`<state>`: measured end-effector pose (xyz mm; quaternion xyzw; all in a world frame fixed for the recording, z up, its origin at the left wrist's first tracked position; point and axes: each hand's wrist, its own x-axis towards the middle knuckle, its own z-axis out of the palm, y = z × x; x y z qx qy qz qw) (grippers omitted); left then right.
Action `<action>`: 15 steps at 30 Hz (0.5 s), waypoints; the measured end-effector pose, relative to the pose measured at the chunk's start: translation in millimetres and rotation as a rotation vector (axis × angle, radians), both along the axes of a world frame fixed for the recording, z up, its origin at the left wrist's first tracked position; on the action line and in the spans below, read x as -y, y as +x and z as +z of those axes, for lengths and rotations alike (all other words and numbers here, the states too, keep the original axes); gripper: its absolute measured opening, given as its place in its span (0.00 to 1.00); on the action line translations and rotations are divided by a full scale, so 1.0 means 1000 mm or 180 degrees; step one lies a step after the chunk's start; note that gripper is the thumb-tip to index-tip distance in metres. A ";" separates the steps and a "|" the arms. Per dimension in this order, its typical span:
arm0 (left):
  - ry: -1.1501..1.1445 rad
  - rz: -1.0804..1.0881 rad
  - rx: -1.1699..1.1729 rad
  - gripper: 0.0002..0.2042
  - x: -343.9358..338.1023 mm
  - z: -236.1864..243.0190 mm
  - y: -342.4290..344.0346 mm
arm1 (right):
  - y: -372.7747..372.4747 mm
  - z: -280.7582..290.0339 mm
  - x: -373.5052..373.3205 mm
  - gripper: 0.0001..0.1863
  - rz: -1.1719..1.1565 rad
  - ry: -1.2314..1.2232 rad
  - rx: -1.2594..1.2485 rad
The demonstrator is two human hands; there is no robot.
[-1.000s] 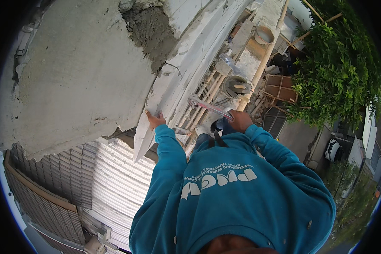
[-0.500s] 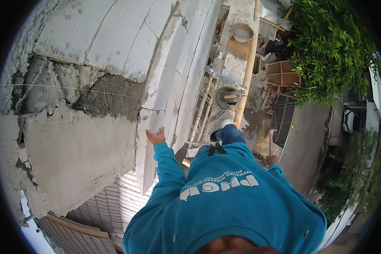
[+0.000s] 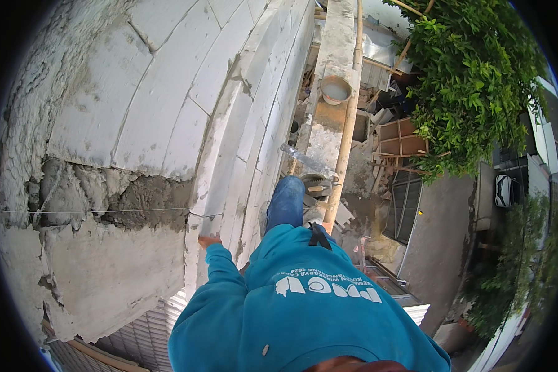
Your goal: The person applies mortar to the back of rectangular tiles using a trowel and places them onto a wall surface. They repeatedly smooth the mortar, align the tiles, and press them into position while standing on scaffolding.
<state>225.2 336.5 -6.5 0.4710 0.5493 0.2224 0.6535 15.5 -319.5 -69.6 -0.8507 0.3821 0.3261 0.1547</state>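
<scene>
My left hand (image 3: pixel 211 240) rests on the pale edge of the block wall (image 3: pixel 220 186), below a crack. Its fingers are stretched out and hold nothing. A hammer (image 3: pixel 362 246) with a light, curved head shows just past the right side of my teal sweatshirt (image 3: pixel 316 310). My right hand is hidden behind the sweatshirt, so its grip does not show. One knee in blue jeans (image 3: pixel 286 201) is raised above the narrow scaffold walkway (image 3: pixel 323 139). Partly behind the knee, a bucket (image 3: pixel 316 185) with tools in it stands on the walkway.
A round tub of greyish liquid (image 3: pixel 336 90) stands farther along the walkway. A bamboo pole (image 3: pixel 351 105) edges its right side. A clear plastic bottle (image 3: pixel 307 160) lies near the bucket. At left, a taut string (image 3: pixel 105 211) crosses wet mortar (image 3: pixel 149 201). Rubble and a street lie below right.
My body has moved forward along the walkway, and a knee has risen. My left hand has come down onto the wall edge. The right hand, which gripped the hammer, has gone out of sight.
</scene>
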 end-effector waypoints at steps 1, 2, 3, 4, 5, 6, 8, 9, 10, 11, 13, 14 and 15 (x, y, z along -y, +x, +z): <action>-0.0554 0.0441 0.0360 0.34 0.029 0.009 0.024 | -0.009 -0.001 0.003 0.30 -0.0218 -0.0004 -0.0045; -0.1056 0.1020 0.0689 0.32 0.047 0.026 0.032 | -0.007 -0.001 0.002 0.30 -0.0274 0.0054 -0.0067; -0.0991 0.1036 0.0669 0.31 0.060 0.027 0.039 | -0.004 -0.001 0.001 0.30 -0.0334 0.0110 -0.0090; -0.0863 0.1228 0.0658 0.29 0.055 0.034 0.023 | 0.012 0.006 -0.003 0.30 -0.0172 0.0151 -0.0155; -0.0785 0.1173 0.0653 0.28 0.067 0.038 0.034 | 0.010 0.004 -0.004 0.30 -0.0275 0.0201 -0.0098; -0.0629 0.1098 0.0585 0.29 0.062 0.035 0.031 | 0.019 0.004 -0.007 0.30 -0.0252 0.0242 -0.0086; -0.0337 0.0957 0.0449 0.32 0.049 0.021 0.028 | 0.037 0.006 -0.010 0.30 -0.0206 0.0316 -0.0049; 0.0515 -0.0044 -0.1276 0.32 0.053 0.017 0.029 | 0.045 0.006 -0.008 0.30 -0.0188 0.0316 -0.0045; 0.1337 -0.1154 -0.2983 0.32 0.065 0.023 0.044 | 0.049 0.007 -0.003 0.30 -0.0215 0.0285 -0.0047; 0.2159 -0.2332 -0.4643 0.32 0.078 0.032 0.062 | 0.056 0.008 0.002 0.30 -0.0241 0.0263 -0.0042; 0.2615 -0.2878 -0.4384 0.31 0.112 0.044 0.099 | 0.077 0.009 0.012 0.30 -0.0302 0.0252 0.0004; 0.2845 -0.3135 -0.4230 0.31 0.123 0.045 0.122 | 0.092 0.010 0.016 0.30 -0.0315 0.0248 0.0029; 0.2698 -0.3390 -0.4214 0.33 0.128 0.039 0.147 | 0.110 0.011 0.021 0.30 -0.0325 0.0247 0.0071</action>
